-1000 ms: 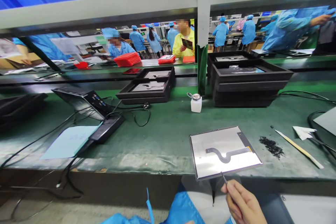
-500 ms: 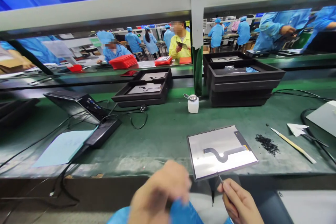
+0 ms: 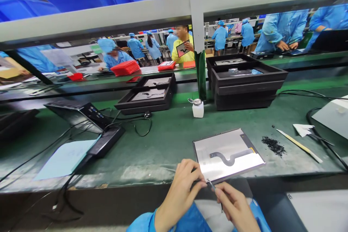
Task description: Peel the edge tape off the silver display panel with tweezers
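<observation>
A silvery flat display panel [image 3: 227,154] with a dark curved ribbon cable [image 3: 231,156] on its back lies on the green bench mat [image 3: 163,141], its near corner over the front edge. My right hand [image 3: 235,206] is closed round thin tweezers [image 3: 211,185] whose tip points at that near left corner. My left hand [image 3: 179,192] has come up beside it, thumb and fingers pinched together at the tweezer tip and the panel's corner. What the pinch holds is too small to see.
Black trays [image 3: 247,87] stack behind the panel, more trays [image 3: 148,96] to the left. A small white dispenser bottle [image 3: 198,108], a black box with cables [image 3: 89,116], a light blue sheet [image 3: 66,157], dark scraps [image 3: 273,145] and a pale stick [image 3: 299,145] lie on the mat. Other workers in blue sit beyond.
My left hand rose from below the bench edge and reached the panel's near corner, pinching at the tweezer tip. My right hand with the tweezers shifted slightly left.
</observation>
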`<action>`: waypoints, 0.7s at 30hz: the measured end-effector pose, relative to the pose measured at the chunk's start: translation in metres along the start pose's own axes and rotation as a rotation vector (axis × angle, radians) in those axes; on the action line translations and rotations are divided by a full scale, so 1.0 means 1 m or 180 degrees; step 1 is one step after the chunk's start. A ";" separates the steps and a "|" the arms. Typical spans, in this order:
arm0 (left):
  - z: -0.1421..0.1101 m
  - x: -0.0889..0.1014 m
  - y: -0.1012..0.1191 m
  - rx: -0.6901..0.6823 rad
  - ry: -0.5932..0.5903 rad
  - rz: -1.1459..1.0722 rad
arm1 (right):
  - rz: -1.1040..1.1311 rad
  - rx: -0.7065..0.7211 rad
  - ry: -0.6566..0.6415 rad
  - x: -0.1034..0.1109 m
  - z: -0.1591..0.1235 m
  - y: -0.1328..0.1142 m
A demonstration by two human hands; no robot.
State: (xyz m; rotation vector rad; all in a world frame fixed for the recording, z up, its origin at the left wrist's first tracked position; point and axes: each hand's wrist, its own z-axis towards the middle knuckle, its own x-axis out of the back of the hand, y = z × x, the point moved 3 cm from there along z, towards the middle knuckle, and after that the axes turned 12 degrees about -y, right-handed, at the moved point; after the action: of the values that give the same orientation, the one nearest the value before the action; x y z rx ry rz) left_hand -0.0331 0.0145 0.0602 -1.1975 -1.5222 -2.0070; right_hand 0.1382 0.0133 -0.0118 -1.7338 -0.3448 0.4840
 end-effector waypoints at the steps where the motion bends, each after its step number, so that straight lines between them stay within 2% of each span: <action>1: 0.000 0.001 -0.001 -0.0020 -0.0017 -0.0043 | -0.0241 0.0002 -0.0035 -0.002 0.000 0.003; 3: 0.002 0.002 -0.002 -0.0033 -0.0127 -0.0125 | -0.0546 -0.0022 -0.0106 -0.006 -0.001 0.008; 6: 0.011 0.000 -0.003 -0.0010 -0.0346 -0.0265 | -0.0634 -0.0114 -0.0187 -0.010 -0.001 0.010; 9: 0.023 -0.003 -0.006 0.0046 -0.0416 -0.0369 | -0.0474 -0.0123 -0.0201 -0.012 0.003 0.009; 12: 0.026 -0.005 -0.011 0.0140 -0.0342 -0.0361 | 0.0055 -0.0143 -0.0355 -0.014 0.007 0.012; 17: 0.000 -0.009 -0.018 0.0323 -0.0114 -0.0287 | 0.1006 -0.0605 -0.0655 -0.021 0.008 0.025; 21: -0.018 -0.015 -0.009 0.0165 -0.0095 -0.0120 | 0.1091 -0.0564 -0.0574 -0.025 0.006 0.028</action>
State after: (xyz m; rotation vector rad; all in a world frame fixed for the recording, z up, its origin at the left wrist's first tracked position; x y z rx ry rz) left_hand -0.0380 -0.0017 0.0415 -1.1918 -1.6127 -1.9691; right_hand 0.1123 0.0005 -0.0368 -1.9365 -0.2221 0.8840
